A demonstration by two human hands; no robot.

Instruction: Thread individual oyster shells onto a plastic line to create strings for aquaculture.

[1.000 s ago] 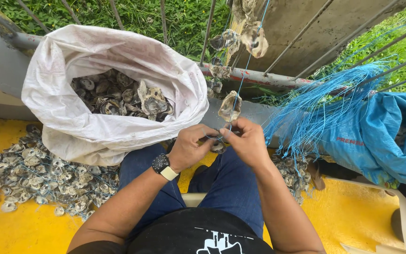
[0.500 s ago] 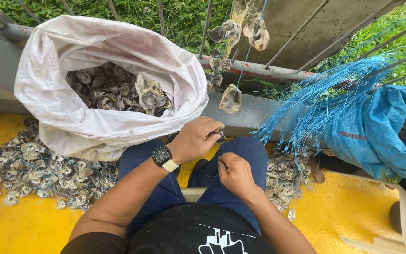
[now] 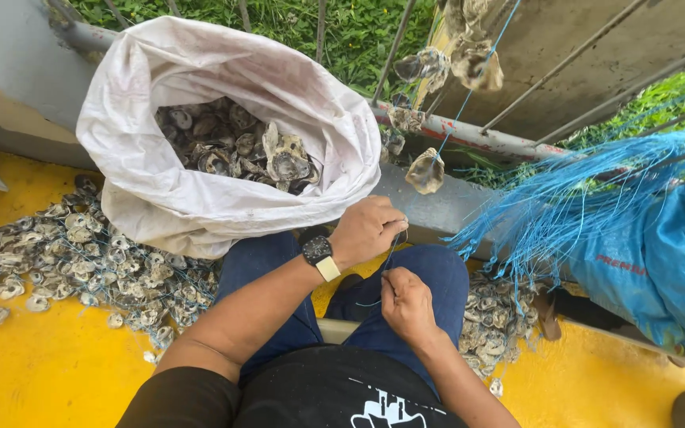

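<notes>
I sit with my knees up in blue trousers. My left hand (image 3: 368,230), with a dark watch at the wrist, is closed around a thin blue line (image 3: 390,257) near the grey ledge. Just below it my right hand (image 3: 406,305) pinches the same line over my thigh. The line runs upward to a hanging oyster shell (image 3: 426,171), with more strung shells (image 3: 469,59) above it by the railing. A white sack (image 3: 152,198) full of oyster shells (image 3: 235,150) stands open to the left of my hands.
Strung shells lie heaped on the yellow floor (image 3: 49,372) at left (image 3: 81,254) and beside my right leg (image 3: 493,317). A bundle of blue lines (image 3: 588,198) spills over blue cloth (image 3: 667,269) at right. A metal railing (image 3: 469,135) and grass lie ahead.
My hands have come down from the hanging shell to my lap; the right hand pulled back along the line. The shell now hangs free above them.
</notes>
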